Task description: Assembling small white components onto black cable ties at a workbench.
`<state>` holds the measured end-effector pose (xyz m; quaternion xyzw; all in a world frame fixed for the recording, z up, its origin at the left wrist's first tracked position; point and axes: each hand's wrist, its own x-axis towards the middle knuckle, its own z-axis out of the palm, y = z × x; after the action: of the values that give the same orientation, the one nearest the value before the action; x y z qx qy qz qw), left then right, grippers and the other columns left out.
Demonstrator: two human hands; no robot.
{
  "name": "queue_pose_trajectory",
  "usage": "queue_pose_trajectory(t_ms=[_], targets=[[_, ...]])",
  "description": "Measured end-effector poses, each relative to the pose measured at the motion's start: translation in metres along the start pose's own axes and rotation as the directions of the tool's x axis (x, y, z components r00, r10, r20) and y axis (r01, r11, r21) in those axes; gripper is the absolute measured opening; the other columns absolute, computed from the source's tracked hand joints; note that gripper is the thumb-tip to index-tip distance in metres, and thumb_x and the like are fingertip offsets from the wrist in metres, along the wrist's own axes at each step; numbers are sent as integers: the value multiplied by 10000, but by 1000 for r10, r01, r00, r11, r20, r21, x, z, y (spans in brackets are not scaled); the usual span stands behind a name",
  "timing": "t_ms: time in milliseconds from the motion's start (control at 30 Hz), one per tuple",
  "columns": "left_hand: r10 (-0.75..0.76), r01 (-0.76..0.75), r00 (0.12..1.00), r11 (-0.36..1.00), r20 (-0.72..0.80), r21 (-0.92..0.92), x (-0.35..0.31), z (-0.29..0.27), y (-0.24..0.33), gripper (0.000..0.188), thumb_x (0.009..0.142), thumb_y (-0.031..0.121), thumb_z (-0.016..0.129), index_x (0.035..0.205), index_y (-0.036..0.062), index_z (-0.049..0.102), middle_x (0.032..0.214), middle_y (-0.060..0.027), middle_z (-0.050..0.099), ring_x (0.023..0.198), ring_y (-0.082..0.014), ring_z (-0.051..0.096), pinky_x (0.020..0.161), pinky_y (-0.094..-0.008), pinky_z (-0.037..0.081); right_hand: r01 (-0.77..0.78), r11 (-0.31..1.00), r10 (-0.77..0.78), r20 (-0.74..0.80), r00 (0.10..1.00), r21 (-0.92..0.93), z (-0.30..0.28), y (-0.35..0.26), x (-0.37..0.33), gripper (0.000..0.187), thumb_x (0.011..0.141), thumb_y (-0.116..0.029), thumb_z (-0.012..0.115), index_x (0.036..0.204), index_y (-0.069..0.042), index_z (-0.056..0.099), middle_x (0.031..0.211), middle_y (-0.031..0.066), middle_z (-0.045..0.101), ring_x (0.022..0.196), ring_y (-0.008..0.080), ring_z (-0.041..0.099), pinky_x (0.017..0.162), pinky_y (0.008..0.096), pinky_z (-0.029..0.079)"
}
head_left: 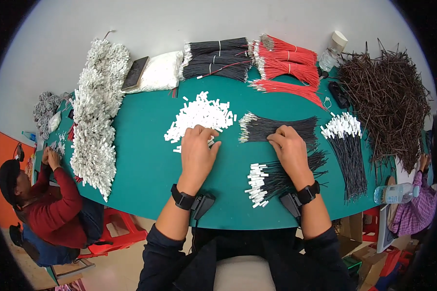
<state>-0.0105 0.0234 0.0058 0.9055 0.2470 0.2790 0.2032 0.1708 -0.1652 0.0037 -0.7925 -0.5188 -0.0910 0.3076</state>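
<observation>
My left hand (198, 149) is at the near edge of a loose pile of small white plastic connector housings (201, 115). Its fingers are bent, with a gap between thumb and index finger, and a white piece shows in that gap. My right hand (290, 146) pinches at a bundle of black wires (262, 128) whose bare metal-tipped ends point left; its fingertips are closed on the wires. Below it, partly under my right wrist, lie black wires with white housings (258, 184) on their left ends. Each wrist wears a black strap with a small device.
Bundles of black wires (216, 59) and red wires (289, 63) lie at the back. White-ended cables (99, 111) are heaped left, beside a white bag (158, 72) with a phone (136, 72). Housed black wires (347, 150), dark wires (386, 97) and a bottle (395, 194) stand right. People sit both sides.
</observation>
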Motion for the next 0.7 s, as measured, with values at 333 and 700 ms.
queue_pose_trajectory(t_ms=[333,700], targets=[[-22,20,1000,992,11,122,0,-8,-2,214,730,45,822,920,57,724,923,-94,634,916,-304,581,820,-419,484,76,997,-74,-70,995,26,-1,0,3,58,829,-25,708,885,-13,698,892,100,639,869,290,630,733,412,534],[-15,10,999,989,30,147,-2,-9,-2,151,744,29,805,870,62,729,922,-83,635,909,-304,581,818,-413,488,103,940,-99,-29,995,324,-14,-21,3,90,882,18,702,971,10,714,860,137,683,738,292,654,673,357,514]])
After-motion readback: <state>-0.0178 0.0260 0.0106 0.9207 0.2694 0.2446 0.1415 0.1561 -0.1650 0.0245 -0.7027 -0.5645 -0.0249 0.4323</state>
